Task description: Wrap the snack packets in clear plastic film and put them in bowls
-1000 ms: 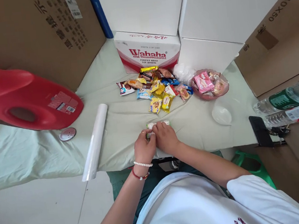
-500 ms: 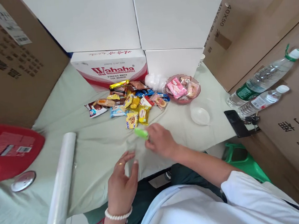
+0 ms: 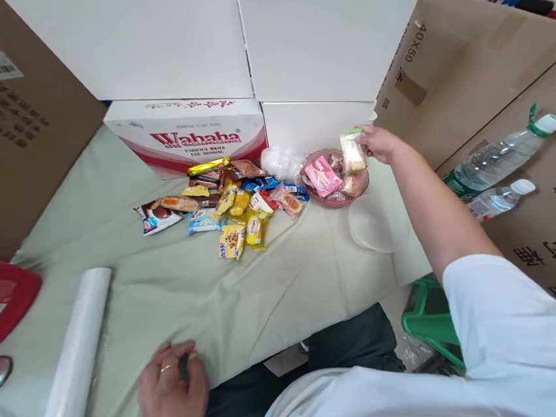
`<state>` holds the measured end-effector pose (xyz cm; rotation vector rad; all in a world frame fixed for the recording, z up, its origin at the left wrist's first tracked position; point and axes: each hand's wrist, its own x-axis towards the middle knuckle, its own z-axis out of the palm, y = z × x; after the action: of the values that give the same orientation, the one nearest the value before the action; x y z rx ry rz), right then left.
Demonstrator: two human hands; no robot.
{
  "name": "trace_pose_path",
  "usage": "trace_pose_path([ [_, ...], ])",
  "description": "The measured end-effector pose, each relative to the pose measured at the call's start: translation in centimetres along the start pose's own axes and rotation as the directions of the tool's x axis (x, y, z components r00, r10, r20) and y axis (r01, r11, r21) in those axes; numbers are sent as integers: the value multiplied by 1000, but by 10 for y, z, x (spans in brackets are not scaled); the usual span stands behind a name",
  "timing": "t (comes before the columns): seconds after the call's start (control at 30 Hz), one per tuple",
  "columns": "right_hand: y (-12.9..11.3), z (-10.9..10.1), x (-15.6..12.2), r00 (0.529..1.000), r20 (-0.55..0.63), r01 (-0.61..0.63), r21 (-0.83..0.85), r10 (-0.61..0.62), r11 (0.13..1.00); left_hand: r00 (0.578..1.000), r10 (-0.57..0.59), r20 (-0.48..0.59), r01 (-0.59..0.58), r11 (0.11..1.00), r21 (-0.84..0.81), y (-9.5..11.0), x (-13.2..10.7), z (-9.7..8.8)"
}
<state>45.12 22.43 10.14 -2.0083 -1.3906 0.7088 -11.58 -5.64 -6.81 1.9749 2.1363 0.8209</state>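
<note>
My right hand [image 3: 376, 143] reaches out to the far right and pinches a wrapped snack [image 3: 352, 152] with a green top edge and a pale, clear-looking body. The snack is over the right side of a pink translucent bowl [image 3: 339, 202], which holds several wrapped snacks, a pink packet [image 3: 323, 176] among them. At the table's front edge rests my left hand [image 3: 172, 392], fingers bent, thumb apart, with nothing visible in it. A heap of mixed packaged snacks [image 3: 238, 202] lies left of the bowl.
A clear plastic tub [image 3: 373, 229] stands before the bowl. Behind are a Wahaba-style red-and-white carton [image 3: 192, 135] and white panels. Left lie a roll of film [image 3: 74, 366] and a red container [image 3: 2, 300]; right stand bottles [image 3: 499, 151] against a brown box [image 3: 516, 80].
My right hand has moved from the table's middle to the bowl, carrying the green-edged snack. My left hand has gone left and down to the table edge. The view has shifted somewhat.
</note>
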Motion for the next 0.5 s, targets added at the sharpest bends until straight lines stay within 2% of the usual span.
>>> trace_pose_path([
  [0.07,-9,24,14,995,101,15,-109,-4,994,995,61,-79,-57,997,45,1,0,11],
  [0.17,-11,64,18,993,102,88,-280,-62,956,985,97,-146,-86,993,78,-3,-5,20],
  [0.27,-3,89,8,969,32,220,-564,-245,796,979,110,-172,-98,992,78,-7,-10,22],
  [0.33,1,94,1,940,8,259,-670,-342,696,976,124,-177,-108,989,97,-7,-11,22],
  [0.43,3,86,-4,919,-29,273,-670,-393,690,975,128,-184,-109,988,109,-5,-11,22],
  [0.5,2,73,-10,896,-99,268,-656,-432,706,972,142,-187,-121,985,119,-4,-10,22],
])
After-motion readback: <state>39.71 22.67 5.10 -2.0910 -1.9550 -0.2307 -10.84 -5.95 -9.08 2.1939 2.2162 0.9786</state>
